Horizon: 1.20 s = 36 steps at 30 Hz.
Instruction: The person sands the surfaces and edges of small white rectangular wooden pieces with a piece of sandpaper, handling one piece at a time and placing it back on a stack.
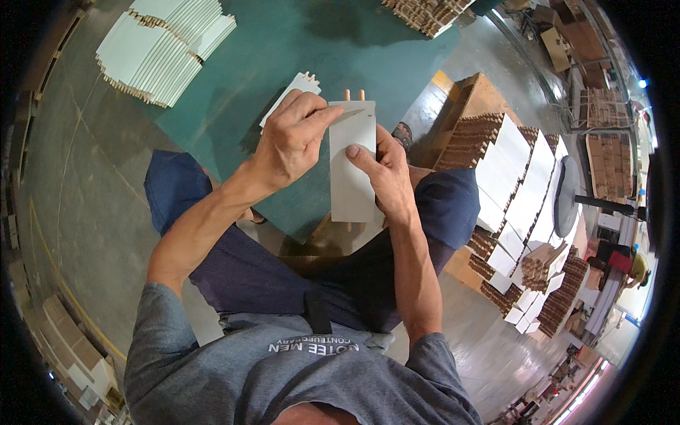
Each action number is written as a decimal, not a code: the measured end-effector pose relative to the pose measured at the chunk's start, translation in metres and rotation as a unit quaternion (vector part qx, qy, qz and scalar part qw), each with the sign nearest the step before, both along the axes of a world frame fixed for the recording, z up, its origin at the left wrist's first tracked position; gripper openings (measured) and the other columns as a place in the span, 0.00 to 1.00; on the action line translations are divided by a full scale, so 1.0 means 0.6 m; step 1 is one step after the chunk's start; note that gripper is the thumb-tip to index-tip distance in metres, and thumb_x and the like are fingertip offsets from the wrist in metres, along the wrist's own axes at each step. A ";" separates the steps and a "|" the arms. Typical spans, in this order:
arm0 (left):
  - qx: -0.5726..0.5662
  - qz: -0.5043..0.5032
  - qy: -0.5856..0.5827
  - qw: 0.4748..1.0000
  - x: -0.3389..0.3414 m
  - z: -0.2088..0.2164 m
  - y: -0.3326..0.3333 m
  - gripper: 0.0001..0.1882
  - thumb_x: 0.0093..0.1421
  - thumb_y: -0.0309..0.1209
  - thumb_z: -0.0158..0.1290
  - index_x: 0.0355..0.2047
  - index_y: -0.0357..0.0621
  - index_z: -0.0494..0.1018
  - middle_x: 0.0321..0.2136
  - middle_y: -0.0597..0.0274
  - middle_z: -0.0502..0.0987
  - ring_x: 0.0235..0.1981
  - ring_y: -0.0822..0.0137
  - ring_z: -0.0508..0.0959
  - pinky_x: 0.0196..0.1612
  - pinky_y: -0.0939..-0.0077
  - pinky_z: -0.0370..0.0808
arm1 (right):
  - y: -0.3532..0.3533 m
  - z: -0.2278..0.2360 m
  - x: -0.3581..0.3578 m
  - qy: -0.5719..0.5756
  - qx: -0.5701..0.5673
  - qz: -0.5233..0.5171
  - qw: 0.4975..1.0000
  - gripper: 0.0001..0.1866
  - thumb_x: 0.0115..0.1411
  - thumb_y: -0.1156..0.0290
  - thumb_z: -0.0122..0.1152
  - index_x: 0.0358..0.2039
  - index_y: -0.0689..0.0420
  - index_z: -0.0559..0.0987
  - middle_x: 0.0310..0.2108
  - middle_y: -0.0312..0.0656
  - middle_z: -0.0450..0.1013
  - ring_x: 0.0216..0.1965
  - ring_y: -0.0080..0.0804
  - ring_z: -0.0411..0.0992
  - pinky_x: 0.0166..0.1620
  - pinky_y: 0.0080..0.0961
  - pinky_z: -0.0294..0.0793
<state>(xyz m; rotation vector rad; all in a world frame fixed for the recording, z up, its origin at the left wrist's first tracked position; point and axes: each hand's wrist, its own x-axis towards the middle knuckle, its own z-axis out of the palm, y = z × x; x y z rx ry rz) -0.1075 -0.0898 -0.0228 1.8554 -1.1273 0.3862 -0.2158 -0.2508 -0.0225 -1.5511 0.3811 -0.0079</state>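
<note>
My right hand [386, 170] grips a narrow white wooden board [352, 188] along its right side, thumb flat on its face. Two wooden dowels [361, 95] stick out of the board's far end, and another dowel tip shows at its near end. My left hand [290, 134] is closed, its fingertips at the board's upper left corner. A thin grey pointed shape lies on the board by those fingertips; I cannot tell whether it is a tool or a shadow. Just beyond my left hand, a similar white piece with dowels [303, 83] lies on the green surface, partly hidden.
A stack of white boards [149, 53] lies on the green surface [283, 42] at the far left, another stack [428, 15] at the far right. On my right, white boards [503, 156] are piled on a wooden pallet [471, 99], beside a round black disc on an arm [566, 196].
</note>
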 end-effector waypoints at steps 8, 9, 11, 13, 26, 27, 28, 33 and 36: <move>0.023 -0.015 -0.019 0.999 0.005 -0.004 0.001 0.18 0.47 0.13 0.56 0.40 0.36 0.81 0.28 0.58 0.75 0.30 0.59 0.74 0.32 0.68 0.75 | 0.008 -0.001 0.000 -0.017 -0.008 0.016 1.000 0.17 0.61 0.70 0.59 0.50 0.64 0.74 0.35 0.36 0.75 0.35 0.21 0.72 0.40 0.21 0.72; 0.020 -0.013 -0.017 1.000 0.005 -0.007 0.001 0.18 0.46 0.13 0.56 0.40 0.36 0.81 0.27 0.58 0.75 0.30 0.59 0.75 0.32 0.67 0.75 | 0.008 -0.001 0.000 -0.019 -0.012 0.024 0.999 0.18 0.61 0.70 0.59 0.50 0.64 0.74 0.35 0.36 0.75 0.36 0.21 0.72 0.40 0.21 0.72; 0.011 -0.013 -0.014 1.000 0.007 -0.012 -0.004 0.18 0.46 0.13 0.56 0.39 0.36 0.81 0.27 0.58 0.75 0.29 0.58 0.75 0.31 0.67 0.75 | 0.008 -0.003 -0.002 -0.028 -0.026 0.027 0.999 0.19 0.62 0.70 0.59 0.51 0.64 0.73 0.36 0.37 0.75 0.36 0.21 0.72 0.41 0.22 0.72; -0.002 -0.021 -0.008 1.000 0.009 -0.011 -0.005 0.17 0.47 0.13 0.56 0.39 0.36 0.81 0.27 0.57 0.76 0.30 0.58 0.75 0.31 0.67 0.75 | 0.010 -0.013 -0.002 -0.038 -0.044 0.019 0.998 0.20 0.62 0.70 0.59 0.53 0.64 0.73 0.36 0.37 0.75 0.36 0.22 0.72 0.41 0.22 0.72; 0.006 -0.115 0.027 0.993 -0.023 -0.024 -0.005 0.10 0.53 0.17 0.58 0.37 0.35 0.81 0.32 0.51 0.79 0.35 0.55 0.80 0.38 0.63 0.78 | -0.001 0.000 -0.006 -0.004 -0.026 0.045 0.999 0.29 0.57 0.71 0.61 0.59 0.65 0.71 0.43 0.47 0.78 0.42 0.30 0.75 0.48 0.30 0.73; 0.025 -0.108 0.024 0.994 -0.020 -0.029 -0.005 0.12 0.53 0.18 0.60 0.39 0.37 0.81 0.32 0.51 0.79 0.34 0.54 0.80 0.37 0.63 0.78 | -0.004 0.000 0.000 -0.007 -0.028 0.043 0.999 0.28 0.57 0.71 0.61 0.58 0.65 0.72 0.43 0.47 0.78 0.42 0.30 0.75 0.47 0.30 0.73; 0.013 -0.085 0.027 0.996 -0.016 -0.028 -0.006 0.12 0.52 0.17 0.58 0.38 0.36 0.80 0.31 0.51 0.79 0.34 0.53 0.79 0.37 0.63 0.78 | -0.005 -0.001 0.002 -0.010 -0.029 0.040 0.999 0.27 0.56 0.72 0.61 0.57 0.65 0.72 0.42 0.46 0.78 0.41 0.29 0.75 0.47 0.29 0.74; 0.018 -0.065 0.015 0.998 -0.002 -0.014 -0.003 0.13 0.52 0.16 0.56 0.39 0.34 0.80 0.32 0.51 0.79 0.34 0.53 0.79 0.37 0.64 0.78 | 0.002 0.006 -0.009 0.001 -0.018 0.044 0.999 0.24 0.56 0.71 0.59 0.54 0.66 0.74 0.39 0.45 0.79 0.39 0.29 0.75 0.45 0.28 0.74; 0.013 -0.090 0.029 0.995 -0.014 -0.019 -0.012 0.13 0.53 0.15 0.56 0.39 0.33 0.80 0.32 0.51 0.79 0.34 0.54 0.79 0.37 0.64 0.78 | -0.004 0.008 0.001 0.002 -0.051 0.051 0.997 0.24 0.56 0.71 0.59 0.53 0.66 0.75 0.38 0.45 0.78 0.38 0.28 0.75 0.44 0.28 0.74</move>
